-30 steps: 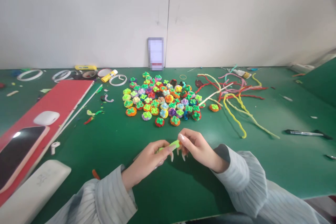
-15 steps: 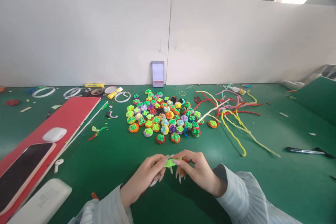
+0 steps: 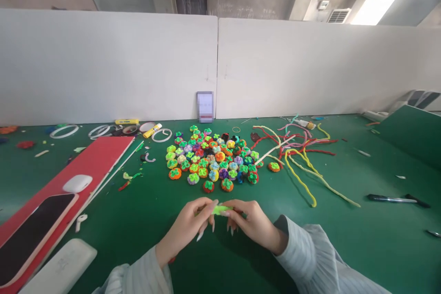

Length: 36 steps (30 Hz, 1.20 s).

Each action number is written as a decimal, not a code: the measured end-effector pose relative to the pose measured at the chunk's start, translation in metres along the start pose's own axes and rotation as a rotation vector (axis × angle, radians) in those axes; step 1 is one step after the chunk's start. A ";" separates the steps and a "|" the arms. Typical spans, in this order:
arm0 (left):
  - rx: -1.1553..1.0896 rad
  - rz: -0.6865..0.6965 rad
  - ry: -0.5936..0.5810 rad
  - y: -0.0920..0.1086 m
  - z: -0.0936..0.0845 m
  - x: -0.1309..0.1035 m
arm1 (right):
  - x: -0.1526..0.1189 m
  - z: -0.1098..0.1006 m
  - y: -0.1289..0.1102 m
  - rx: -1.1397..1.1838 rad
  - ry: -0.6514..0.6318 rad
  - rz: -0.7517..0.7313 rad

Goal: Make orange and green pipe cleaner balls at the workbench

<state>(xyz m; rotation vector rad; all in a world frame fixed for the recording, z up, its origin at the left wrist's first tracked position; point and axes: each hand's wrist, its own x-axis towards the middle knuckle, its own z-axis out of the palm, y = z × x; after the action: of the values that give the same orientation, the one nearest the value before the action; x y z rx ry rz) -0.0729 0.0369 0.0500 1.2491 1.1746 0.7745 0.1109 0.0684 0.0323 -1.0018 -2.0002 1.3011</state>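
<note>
A bright green piece of pipe cleaner [image 3: 219, 210] is stretched between my two hands, low in front of the pile. My left hand [image 3: 193, 220] pinches its left end between thumb and forefinger. From the other side my right hand [image 3: 250, 218] pinches the right end the same way. The fingers cover much of the piece, so its full shape is hidden. Beyond the hands lies a cluster of small fuzzy pipe-cleaner persimmons [image 3: 227, 184] in many colours, most topped with green leaves.
Loose pipe cleaners [image 3: 303, 170] sprawl right of the cluster, near a pen [image 3: 391, 199]. At left are a red board [image 3: 106, 151] with a phone [image 3: 37, 234], a white power bank [image 3: 62, 266] and tape rolls [image 3: 99, 132]. Another phone [image 3: 205, 106] leans on the white partition [image 3: 110, 64].
The camera view has tilted upward, showing more wall. Both hands still pinch the green piece, which now looks flatter and less fanned out between the fingers.
</note>
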 end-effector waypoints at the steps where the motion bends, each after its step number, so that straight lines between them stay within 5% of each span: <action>1: 0.011 0.000 -0.019 0.002 -0.001 0.000 | 0.000 -0.003 0.000 0.003 0.022 -0.008; 7: 0.180 0.028 0.053 0.017 -0.021 -0.001 | 0.000 -0.021 0.001 -0.015 0.206 -0.074; 15: 0.342 0.233 0.238 0.007 -0.028 -0.002 | -0.003 -0.015 0.000 -0.108 -0.132 -0.050; 21: 0.374 0.309 0.375 -0.005 -0.021 -0.001 | -0.003 -0.008 -0.001 -0.278 -0.115 -0.141; 30: 0.419 0.296 0.167 -0.010 -0.022 -0.003 | -0.004 -0.008 -0.005 -0.100 -0.251 0.033; 36: 0.455 0.311 0.136 -0.014 -0.018 -0.003 | -0.004 -0.009 -0.009 -0.305 -0.227 -0.130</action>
<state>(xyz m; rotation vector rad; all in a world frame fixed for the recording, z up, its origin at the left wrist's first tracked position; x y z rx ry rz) -0.0929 0.0368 0.0385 1.8108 1.3301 0.8570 0.1179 0.0674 0.0436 -0.8688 -2.4483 1.1025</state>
